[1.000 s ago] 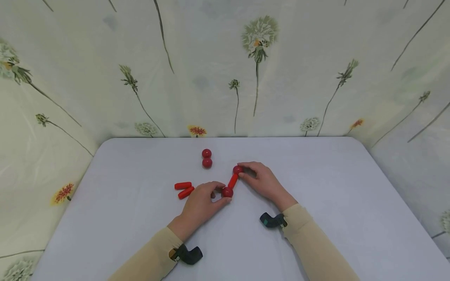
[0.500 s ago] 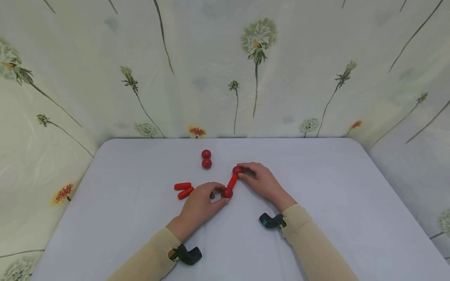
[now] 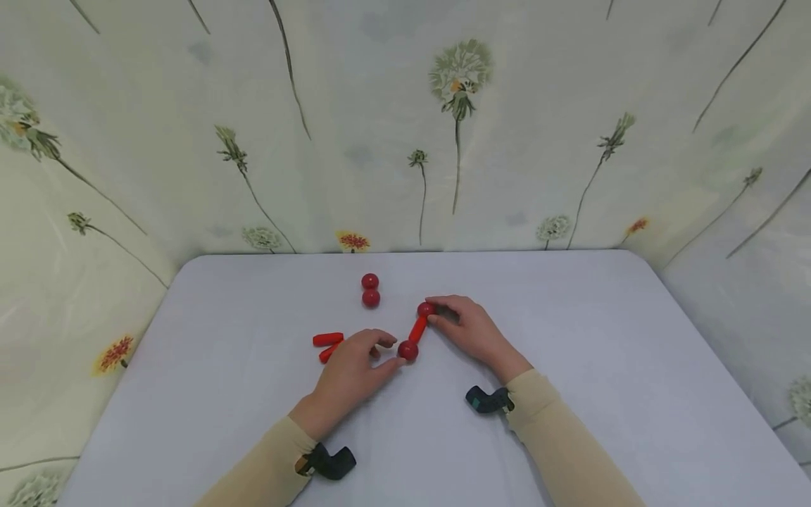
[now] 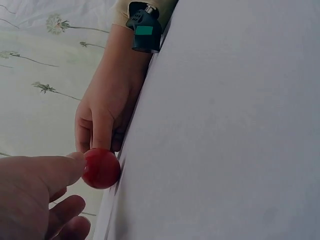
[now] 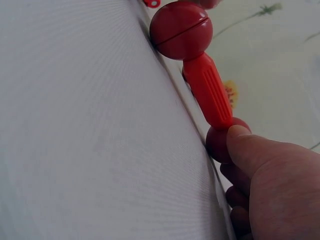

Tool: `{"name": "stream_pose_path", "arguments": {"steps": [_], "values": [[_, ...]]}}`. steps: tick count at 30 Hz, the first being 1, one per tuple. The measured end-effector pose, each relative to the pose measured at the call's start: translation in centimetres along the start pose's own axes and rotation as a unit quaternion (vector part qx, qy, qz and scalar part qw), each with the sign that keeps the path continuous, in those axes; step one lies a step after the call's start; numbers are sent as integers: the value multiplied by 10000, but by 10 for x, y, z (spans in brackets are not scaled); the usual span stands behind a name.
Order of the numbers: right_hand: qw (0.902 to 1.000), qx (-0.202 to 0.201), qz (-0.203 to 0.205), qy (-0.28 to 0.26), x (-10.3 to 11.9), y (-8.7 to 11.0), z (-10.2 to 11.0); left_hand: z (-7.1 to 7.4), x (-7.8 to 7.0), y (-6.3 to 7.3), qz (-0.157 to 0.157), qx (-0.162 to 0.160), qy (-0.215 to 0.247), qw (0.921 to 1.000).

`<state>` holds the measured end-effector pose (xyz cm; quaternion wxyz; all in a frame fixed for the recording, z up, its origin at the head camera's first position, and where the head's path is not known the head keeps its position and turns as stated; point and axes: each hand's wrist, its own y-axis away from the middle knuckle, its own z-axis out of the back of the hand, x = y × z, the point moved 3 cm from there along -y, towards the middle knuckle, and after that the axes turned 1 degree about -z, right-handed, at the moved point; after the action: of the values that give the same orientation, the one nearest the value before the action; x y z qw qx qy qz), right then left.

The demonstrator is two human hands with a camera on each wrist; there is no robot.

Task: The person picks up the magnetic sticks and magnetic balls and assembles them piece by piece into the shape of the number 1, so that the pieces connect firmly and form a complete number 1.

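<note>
A red dumbbell-shaped piece (image 3: 418, 328), two dark red balls joined by a ribbed bright red rod (image 5: 209, 90), lies slanted on the table. My right hand (image 3: 472, 329) pinches its far ball (image 3: 426, 310) between thumb and fingers. Beside the near ball (image 3: 408, 351) is my left hand (image 3: 351, 373), thumb and index finger spread apart. In the left wrist view its thumb tip (image 4: 76, 161) overlaps the ball's edge, while the other fingers stay loosely bent. A fine groove crosses the near ball (image 5: 181, 30) in the right wrist view.
Two more red balls (image 3: 370, 290) sit together farther back on the white-covered table (image 3: 570, 317). A pair of loose red rods (image 3: 328, 339) lies left of the left hand, one partly hidden by it. A flower-patterned curtain (image 3: 355, 141) hangs behind the table.
The left hand has loosened its fingers from the near ball and drawn slightly back to the left. The right hand keeps its pinch on the far ball.
</note>
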<state>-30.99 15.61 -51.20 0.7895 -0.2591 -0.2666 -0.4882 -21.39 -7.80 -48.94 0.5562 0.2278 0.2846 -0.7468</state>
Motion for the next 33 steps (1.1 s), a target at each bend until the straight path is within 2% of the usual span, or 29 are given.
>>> {"name": "stream_pose_path", "arguments": {"steps": [8, 16, 22, 27, 33], "values": [[10000, 9, 67, 54, 0, -1, 0, 13, 10, 6, 269, -231, -219, 9991], [9999, -6, 27, 97, 0, -2, 0, 35, 18, 16, 250, -455, -137, 9986], [10000, 46, -16, 50, 0, -2, 0, 50, 37, 25, 84, -797, -212, 9966], [10000, 58, -17, 38, 0, -2, 0, 57, 50, 30, -32, -1061, -371, 9937], [10000, 41, -21, 77, -1, -2, -1, 59, 60, 34, 26, -1194, -470, 9917]]}}
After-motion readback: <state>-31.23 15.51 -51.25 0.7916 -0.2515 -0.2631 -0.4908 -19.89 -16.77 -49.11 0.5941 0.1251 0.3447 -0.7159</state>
